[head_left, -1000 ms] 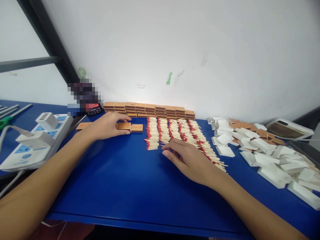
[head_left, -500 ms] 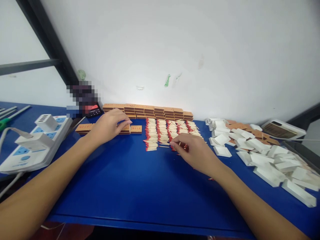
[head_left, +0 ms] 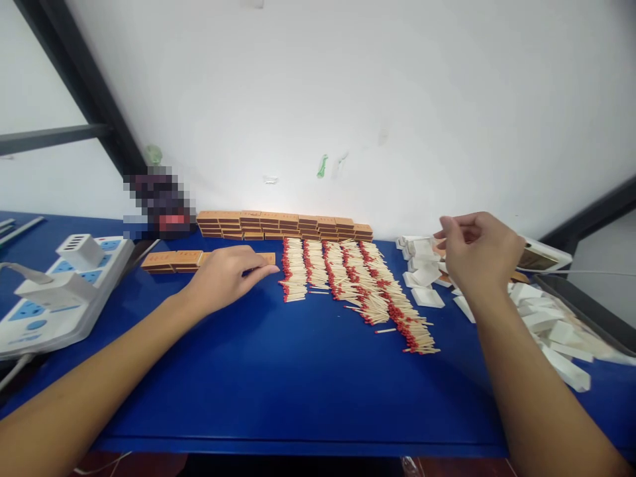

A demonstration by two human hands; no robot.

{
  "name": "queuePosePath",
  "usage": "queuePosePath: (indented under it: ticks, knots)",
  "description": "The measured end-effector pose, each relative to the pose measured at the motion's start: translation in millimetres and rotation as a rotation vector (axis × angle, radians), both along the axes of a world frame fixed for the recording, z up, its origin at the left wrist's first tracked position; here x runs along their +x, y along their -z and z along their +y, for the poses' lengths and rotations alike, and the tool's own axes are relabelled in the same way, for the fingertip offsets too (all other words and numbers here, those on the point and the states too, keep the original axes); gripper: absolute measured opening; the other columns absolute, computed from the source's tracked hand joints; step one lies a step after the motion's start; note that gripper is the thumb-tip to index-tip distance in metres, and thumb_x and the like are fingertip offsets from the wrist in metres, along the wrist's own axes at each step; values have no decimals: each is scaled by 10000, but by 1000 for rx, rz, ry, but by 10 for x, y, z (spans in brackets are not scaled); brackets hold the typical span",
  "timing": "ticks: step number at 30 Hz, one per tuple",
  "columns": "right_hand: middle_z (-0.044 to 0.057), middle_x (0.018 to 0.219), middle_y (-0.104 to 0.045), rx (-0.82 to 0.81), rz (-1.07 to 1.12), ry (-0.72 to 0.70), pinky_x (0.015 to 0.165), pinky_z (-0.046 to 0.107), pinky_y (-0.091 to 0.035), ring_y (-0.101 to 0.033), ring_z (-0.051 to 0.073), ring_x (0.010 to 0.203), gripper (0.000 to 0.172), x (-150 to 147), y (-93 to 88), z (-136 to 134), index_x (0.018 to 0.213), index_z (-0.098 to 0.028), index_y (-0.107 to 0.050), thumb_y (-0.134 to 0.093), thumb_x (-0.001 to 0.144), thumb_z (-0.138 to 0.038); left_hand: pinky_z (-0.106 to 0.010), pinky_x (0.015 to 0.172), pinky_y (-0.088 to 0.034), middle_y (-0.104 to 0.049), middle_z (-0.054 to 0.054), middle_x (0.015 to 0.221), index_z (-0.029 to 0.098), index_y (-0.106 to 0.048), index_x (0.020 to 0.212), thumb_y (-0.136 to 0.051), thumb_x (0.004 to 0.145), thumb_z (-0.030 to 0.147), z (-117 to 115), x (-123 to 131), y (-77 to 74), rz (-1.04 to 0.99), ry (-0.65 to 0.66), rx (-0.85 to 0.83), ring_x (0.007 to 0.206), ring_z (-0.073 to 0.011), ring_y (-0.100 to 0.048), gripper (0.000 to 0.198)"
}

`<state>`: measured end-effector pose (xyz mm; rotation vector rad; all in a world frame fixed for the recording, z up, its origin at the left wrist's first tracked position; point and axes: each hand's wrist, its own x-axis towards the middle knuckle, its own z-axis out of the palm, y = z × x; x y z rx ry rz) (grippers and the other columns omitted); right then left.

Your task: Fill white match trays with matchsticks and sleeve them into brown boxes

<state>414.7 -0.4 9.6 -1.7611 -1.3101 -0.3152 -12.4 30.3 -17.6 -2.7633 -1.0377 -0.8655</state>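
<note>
My left hand (head_left: 226, 277) lies flat on the blue table (head_left: 278, 384), fingers stretched out to the right. Its fingertips touch the end of a short row of orange matchboxes (head_left: 171, 260). My right hand (head_left: 477, 255) is raised above a pile of white inner trays (head_left: 541, 321), fingers curled in a loose pinch; whether anything is in them does not show. Between the hands lie rows of red-headed matches (head_left: 348, 278). A low wall of stacked orange matchboxes (head_left: 283, 225) runs along the back.
A white power strip with plugged adapters (head_left: 59, 285) sits at the left. A blurred dark object (head_left: 156, 199) stands by the wall. A white flat device (head_left: 546, 255) lies at the far right, behind the trays. Black metal bars (head_left: 74, 73) rise at the left.
My right hand left the matches and rose to the right, over the white trays. My left hand slid a little right and flattened on the matchbox row. The view shifted slightly right.
</note>
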Motion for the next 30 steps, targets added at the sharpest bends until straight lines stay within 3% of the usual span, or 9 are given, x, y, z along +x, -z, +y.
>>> queuePosePath:
  ticks: [2,6,11,15,19,23,30]
  knots:
    - [97,908,-823,-79,-84,113,868,351,-510,-768,235,834,214,126,-6,33,976,-214,-731,-567,984,-350,-308,682,-477,-759,-46,850,209,-790,966,-525,1088,415,-2,2,12,-1,20,25,761,-184,-679,357]
    - [118,849,-791,-210,-141,241,786,403,-462,-714,310,836,205,283,11,82,933,-210,-767,-605,873,-320,-286,706,-479,-739,-31,829,199,-776,915,-593,1061,422,-8,2,13,22,62,17,766,-170,-668,324]
    - [101,848,-774,-467,-185,207,702,383,-408,-665,301,813,192,399,15,70,815,-235,-754,-663,835,-402,-279,701,-471,-758,-29,873,201,-773,956,-555,1082,362,-1,-2,12,66,66,28,790,-168,-677,299]
    - [93,872,-776,-661,-176,167,673,369,-397,-645,270,760,240,477,17,53,774,-239,-742,-686,854,-458,-290,719,-478,-753,-23,878,196,-757,917,-627,1044,402,1,3,27,69,60,-19,808,-174,-689,275]
    - [94,777,-753,-843,-159,104,656,366,-389,-622,243,664,260,537,39,52,730,-226,-734,-709,863,-447,-303,708,-468,-744,-28,834,184,-757,893,-612,1049,414,-21,21,27,92,79,2,773,-179,-680,314]
    - [88,825,-766,-904,-164,57,677,349,-399,-644,224,719,74,547,54,52,779,-217,-736,-689,834,-231,-304,735,-476,-756,-33,850,184,-764,901,-598,1055,395,-30,29,21,92,92,9,787,-180,-689,309]
    - [100,773,-753,-883,-158,60,668,363,-380,-614,233,697,106,471,17,21,688,-213,-723,-712,793,-214,-307,727,-474,-761,-32,844,185,-773,904,-588,1056,386,-34,34,5,120,90,14,783,-187,-690,313]
